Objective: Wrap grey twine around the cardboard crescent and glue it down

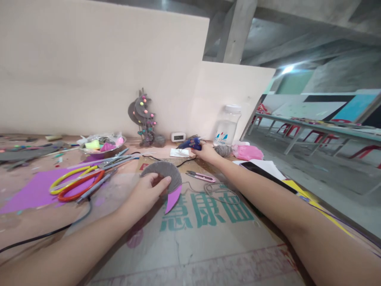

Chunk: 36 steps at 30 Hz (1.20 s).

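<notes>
My left hand (pixel 151 190) pinches a crescent moon shape (pixel 171 173) between thumb and fingers, above the printed board. Grey yarn wraps most of the crescent, while its lower tip shows bare purple. Farther off, my right hand (pixel 206 152) is closed around the handle of a blue glue gun (pixel 190 143), whose nozzle points left over a small white pad (pixel 179 152). Pink thread snips (pixel 201 176) lie between my hands. A loose strand of grey yarn (pixel 222 194) curls on the board to their right.
Scissors (pixel 80 180) with yellow and red handles rest on purple sheet (pixel 32 190) at left. Behind stand a bowl of scraps (pixel 102 149), a decorated grey moon ornament (pixel 144 115), a small clock (pixel 178 137) and a water bottle (pixel 226 127). A black cord (pixel 44 235) crosses the left side.
</notes>
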Available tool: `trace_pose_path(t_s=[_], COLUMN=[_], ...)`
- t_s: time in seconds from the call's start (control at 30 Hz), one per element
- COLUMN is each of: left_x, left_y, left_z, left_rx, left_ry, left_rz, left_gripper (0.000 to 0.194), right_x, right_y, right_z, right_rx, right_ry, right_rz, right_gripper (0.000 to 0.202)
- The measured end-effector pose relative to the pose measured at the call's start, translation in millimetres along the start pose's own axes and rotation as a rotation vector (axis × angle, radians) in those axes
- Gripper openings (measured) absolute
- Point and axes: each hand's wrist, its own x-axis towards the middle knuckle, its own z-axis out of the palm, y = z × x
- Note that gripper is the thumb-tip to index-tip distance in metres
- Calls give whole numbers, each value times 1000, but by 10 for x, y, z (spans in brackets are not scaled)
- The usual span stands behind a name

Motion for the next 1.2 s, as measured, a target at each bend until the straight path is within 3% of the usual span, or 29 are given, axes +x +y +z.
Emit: trace_pose_path(t_s=[0.17,0.33,0.57,0.63,0.77,1.03,1.2], left_x=[11,22,5,-1,1,-10,-26], left_y=[-13,-17,-62,-69,-67,-10,15], left_z=[-2,0,6,7,3,-12,-10], left_rx=[15,-12,-162,-201,-201,-144,-160], left_ry=[-12,-8,12,23,37,28,13], left_rz=[-5,-1,-39,-51,-42,-5,-47], left_gripper=[36,36,36,36,35,33,34], right_x=[-27,-141,-654,-855,-1206,-1447,-1477], right_y=[-61,-143,-289,-330,-438,-590,-556], right_z=[-95,-236,-492,-507,-472,-304,-264], right_rx=[221,452,632,615,565,482,416], right_ry=[-72,-102,-131,-112,57,-278,-196], right_rz=[50,9,-43,-51,-58,-89,-137], right_gripper=[23,19,23,26,29,37,33])
